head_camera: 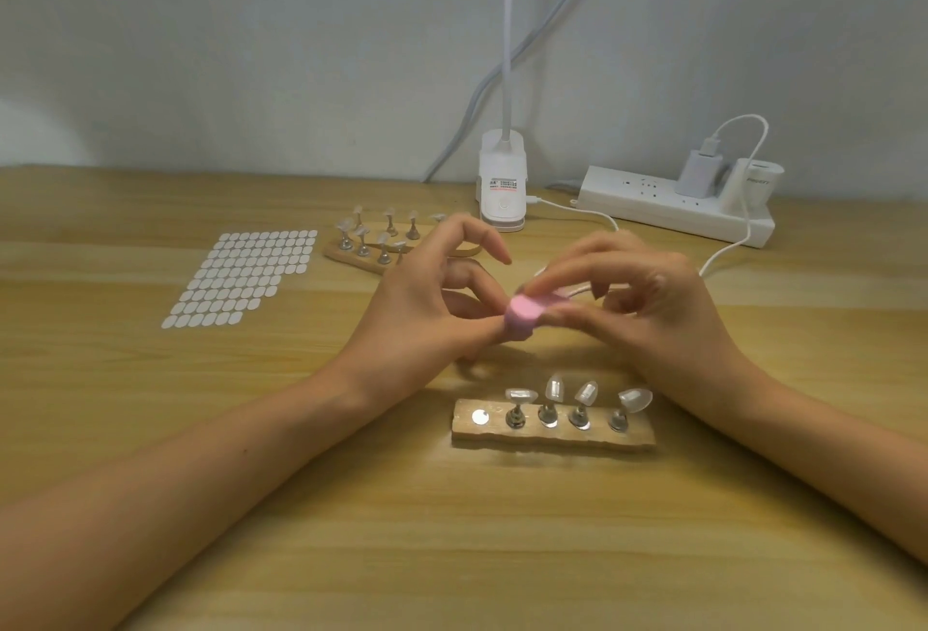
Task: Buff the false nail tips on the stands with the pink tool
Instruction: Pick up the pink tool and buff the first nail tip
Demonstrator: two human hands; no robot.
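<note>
Left hand (427,301) and right hand (653,299) together pinch the pink tool (525,315) just behind the stand (552,435) nearer the worktop's (125,379) front edge, probably for steady control.

Bare wood of the worktop (502,555) runs wide between the two forearms in front of the near stand (552,437), and again outside the left forearm. That stand's four upright nail tips (554,387) rise just below the left hand (422,309) and right hand (648,299). The hands meet at the pink tool (522,316) and block the middle. Behind the left hand the far stand (351,260) carries more tips, and a sheet of tabs (246,276) lies flat to its left. A lamp base (502,188), a power strip (653,208) and a trailing cable (723,251) crowd the back right.
</note>
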